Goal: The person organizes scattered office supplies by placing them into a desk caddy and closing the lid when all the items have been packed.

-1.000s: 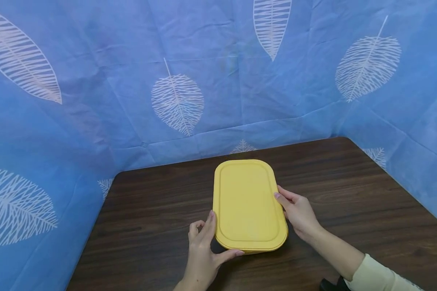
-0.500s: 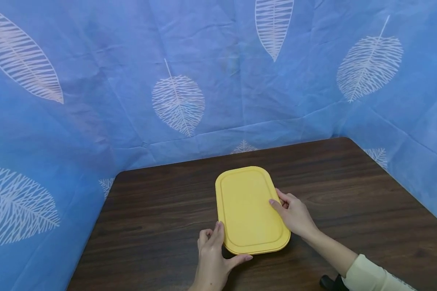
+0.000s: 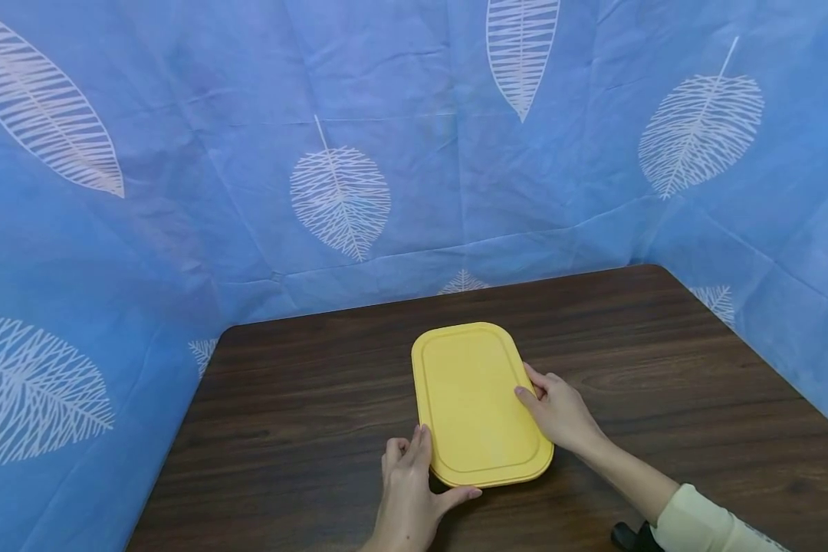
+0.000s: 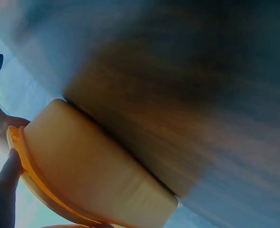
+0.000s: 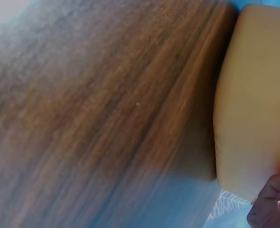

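Note:
A yellow lidded food container [image 3: 479, 399] sits near the middle of the dark wooden table, its long side running away from me. Its lid, with rounded corners and a raised border line, covers the top. My left hand [image 3: 409, 494] holds the near left corner, fingertips on the left edge and thumb along the near edge. On the opposite side, my right hand [image 3: 562, 414] grips the rim with the thumb on top of the lid and fingers at the side. The left wrist view shows the container's tall plain wall [image 4: 97, 166] under an orange-looking lid rim [image 4: 49, 194]. Its contents are hidden.
The wooden table [image 3: 303, 414] extends on both sides of the container. A blue cloth with white leaf prints [image 3: 248, 192] hangs behind and beside it. A black object [image 3: 635, 537] shows by the right sleeve [image 3: 711, 521].
The container has shifted slightly toward me and right. My left hand has moved right with it, and my right thumb lies farther over the lid.

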A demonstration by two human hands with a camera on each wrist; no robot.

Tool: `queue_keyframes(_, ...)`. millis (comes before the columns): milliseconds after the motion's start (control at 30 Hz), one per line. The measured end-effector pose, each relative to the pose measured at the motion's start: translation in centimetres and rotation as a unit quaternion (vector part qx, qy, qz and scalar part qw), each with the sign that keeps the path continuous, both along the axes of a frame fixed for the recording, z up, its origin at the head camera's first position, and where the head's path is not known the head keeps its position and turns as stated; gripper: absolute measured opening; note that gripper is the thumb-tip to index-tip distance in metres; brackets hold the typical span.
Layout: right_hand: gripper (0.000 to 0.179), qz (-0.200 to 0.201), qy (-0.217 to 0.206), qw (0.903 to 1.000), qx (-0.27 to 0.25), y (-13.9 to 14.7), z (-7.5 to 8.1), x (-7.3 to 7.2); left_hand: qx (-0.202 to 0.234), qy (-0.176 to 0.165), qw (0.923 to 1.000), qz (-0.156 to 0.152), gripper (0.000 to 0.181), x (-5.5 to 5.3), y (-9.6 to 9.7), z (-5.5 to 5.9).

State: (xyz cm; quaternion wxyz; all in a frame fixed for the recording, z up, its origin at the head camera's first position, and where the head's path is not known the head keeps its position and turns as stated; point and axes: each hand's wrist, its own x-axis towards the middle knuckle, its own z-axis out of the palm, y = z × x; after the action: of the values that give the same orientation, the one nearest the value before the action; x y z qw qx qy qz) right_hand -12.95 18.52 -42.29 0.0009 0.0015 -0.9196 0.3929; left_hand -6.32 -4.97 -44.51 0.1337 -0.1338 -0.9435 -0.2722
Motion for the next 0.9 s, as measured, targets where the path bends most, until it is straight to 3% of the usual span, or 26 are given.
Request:
queue_keyframes(333,0.056,-0.002,0.006,0.9999,0.008,0.0,-0.9,-0.2,-0.019,0.020,0.9996,-0.002,0.096,0.1,0.1,-0.2)
queue_keyframes(500,0.056,0.004,-0.010,0.9999,0.001,-0.1,-1.0,-0.4,-0.030,0.024,0.9993,0.001,0.095,0.0,0.1,-0.1)
queue_keyframes(900,0.061,0.016,-0.040,0.9991,0.005,0.0,-1.1,-0.9,-0.100,0.067,0.9928,-0.009,0.093,-0.3,0.0,-0.1)
